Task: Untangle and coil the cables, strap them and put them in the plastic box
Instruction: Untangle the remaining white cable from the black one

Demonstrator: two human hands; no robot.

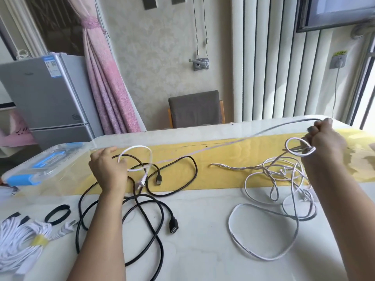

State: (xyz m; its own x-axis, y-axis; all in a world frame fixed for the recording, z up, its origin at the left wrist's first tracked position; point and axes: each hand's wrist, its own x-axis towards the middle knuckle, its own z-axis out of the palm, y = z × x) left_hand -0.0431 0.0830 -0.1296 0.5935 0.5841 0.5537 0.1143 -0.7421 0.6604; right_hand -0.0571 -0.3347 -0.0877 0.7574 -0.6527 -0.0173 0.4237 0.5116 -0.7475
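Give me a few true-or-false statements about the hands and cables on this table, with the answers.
1. The left hand and the right hand both hold the white cable. True.
2. The black cable is coiled and strapped. False: it lies loose on the table.
3. The plastic box stands at the right end. False: it stands at the left end.
4. A white bundle with a yellow band lies at the near left. True.
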